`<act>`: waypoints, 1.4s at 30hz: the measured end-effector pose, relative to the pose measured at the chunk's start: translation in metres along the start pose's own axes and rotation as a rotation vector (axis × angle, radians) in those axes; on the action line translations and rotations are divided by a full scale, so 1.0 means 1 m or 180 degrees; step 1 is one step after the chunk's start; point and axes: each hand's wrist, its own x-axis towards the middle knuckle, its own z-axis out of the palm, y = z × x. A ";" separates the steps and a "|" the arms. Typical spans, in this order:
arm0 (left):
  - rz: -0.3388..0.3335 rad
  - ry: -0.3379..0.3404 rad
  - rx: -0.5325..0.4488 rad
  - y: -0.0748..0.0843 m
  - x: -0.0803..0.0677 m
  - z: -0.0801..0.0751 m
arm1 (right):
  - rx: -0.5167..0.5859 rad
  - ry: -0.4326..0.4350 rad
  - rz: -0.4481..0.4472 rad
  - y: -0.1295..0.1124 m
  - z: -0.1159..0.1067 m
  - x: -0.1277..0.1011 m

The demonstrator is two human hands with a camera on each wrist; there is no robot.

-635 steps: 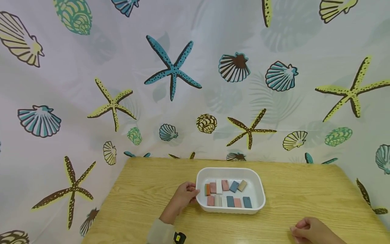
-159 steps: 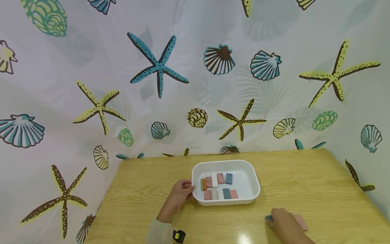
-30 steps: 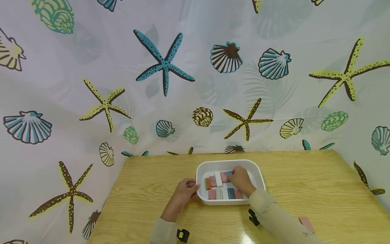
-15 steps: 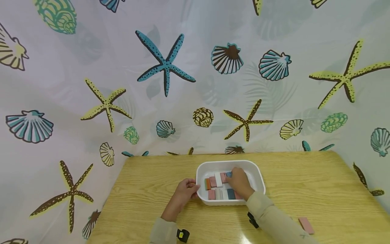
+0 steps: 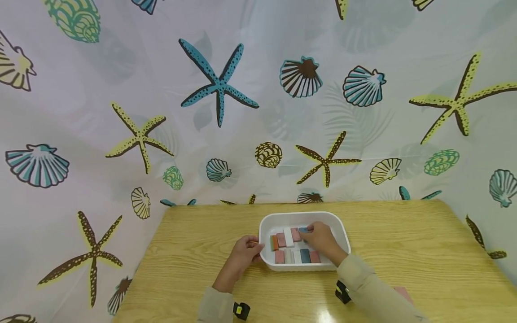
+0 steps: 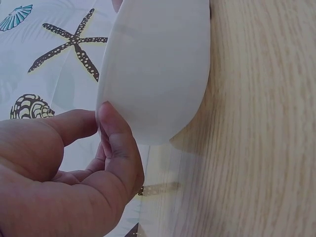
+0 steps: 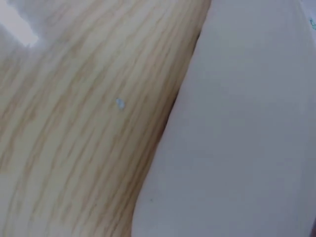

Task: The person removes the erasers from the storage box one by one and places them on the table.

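Blue block [image 5: 303, 229] lies in the white tray [image 5: 288, 268], at the right end of the far row, just beside a pink block [image 5: 295, 234]. Right hand [image 5: 322, 238] reaches in from the right, fingers bent at the blue block; pinched or merely touched, cannot tell. Right wrist view gives no sight of it.

Left hand [image 6: 84, 163] grasps the tray rim at its left end, thumb and fingers either side.

Handling, by judgement: small, light, compact; rigid or slightly rubbery, material uncertain. Faces look dull, so probably little slip. Unlikely to break. Best hold: thumb and fingertip across opposite long edges, from above; the left edge is crowded by its neighbour, and a careless nudge may skew the row.

Tray: thin-walled, probably light plastic, liable to slide on the wooden surface [image 5: 202, 233]; rim is the natural hold.
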 end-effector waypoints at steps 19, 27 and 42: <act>0.0009 0.0057 0.0043 -0.016 0.010 -0.002 | 0.1861 -0.0985 0.0104 -0.023 -0.024 -0.030; -0.0005 0.0061 0.0047 -0.014 0.010 -0.001 | 0.2412 -0.1438 0.0108 -0.032 -0.034 -0.048; -0.0040 0.0082 0.0128 -0.012 0.010 -0.001 | 0.2897 -0.1925 -0.0006 -0.031 -0.040 -0.084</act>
